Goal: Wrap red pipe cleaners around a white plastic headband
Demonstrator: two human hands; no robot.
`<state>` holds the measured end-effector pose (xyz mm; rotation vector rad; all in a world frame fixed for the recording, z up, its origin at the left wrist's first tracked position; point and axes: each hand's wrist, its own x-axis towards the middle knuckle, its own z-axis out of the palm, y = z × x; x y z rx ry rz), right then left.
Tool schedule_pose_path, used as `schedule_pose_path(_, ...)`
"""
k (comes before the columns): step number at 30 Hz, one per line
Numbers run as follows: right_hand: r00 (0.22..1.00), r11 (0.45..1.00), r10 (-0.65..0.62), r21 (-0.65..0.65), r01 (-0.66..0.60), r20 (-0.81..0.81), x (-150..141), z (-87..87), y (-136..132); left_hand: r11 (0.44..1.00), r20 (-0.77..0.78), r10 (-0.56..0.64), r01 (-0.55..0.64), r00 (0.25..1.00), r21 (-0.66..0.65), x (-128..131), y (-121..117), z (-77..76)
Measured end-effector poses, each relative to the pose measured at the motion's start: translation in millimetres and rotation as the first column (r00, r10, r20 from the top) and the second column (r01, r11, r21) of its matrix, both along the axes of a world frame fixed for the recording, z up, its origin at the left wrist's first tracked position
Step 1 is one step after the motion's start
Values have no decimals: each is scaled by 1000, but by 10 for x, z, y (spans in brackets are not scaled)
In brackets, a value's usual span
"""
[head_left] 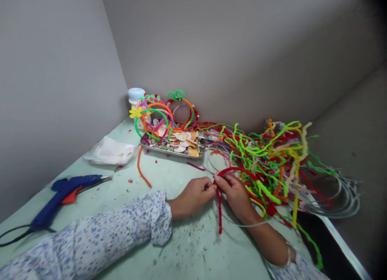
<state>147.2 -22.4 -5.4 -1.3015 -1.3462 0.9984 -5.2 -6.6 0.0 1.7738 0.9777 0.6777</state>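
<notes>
A red pipe cleaner is pinched between my two hands over the middle of the table. One part of it hangs down below my fingers, and a red length arches over my right hand toward the heap. My left hand is closed, its fingertips meeting those of the other hand. With thumb and fingers together, my right hand grips the same spot. A thin grey metal hoop curves from near the fingertips under my right wrist; my fingers hide its end.
A large tangle of colourful pipe cleaners lies at right, beside metal hoops. Behind stands a metal tray of shells with wrapped headbands. A blue glue gun, plastic bag and white jar are left.
</notes>
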Motion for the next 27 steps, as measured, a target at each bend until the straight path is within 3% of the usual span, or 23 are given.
schedule_pose_path(16,999,1000,2,19,-3,42,-5,11,-9,999,-55,43,-44,998,-14,10,-26,41)
schedule_pose_path(27,1000,1000,-13,-10,13,4,-2,-30,-4,999,27,40,-40,999,2,7,6,-36)
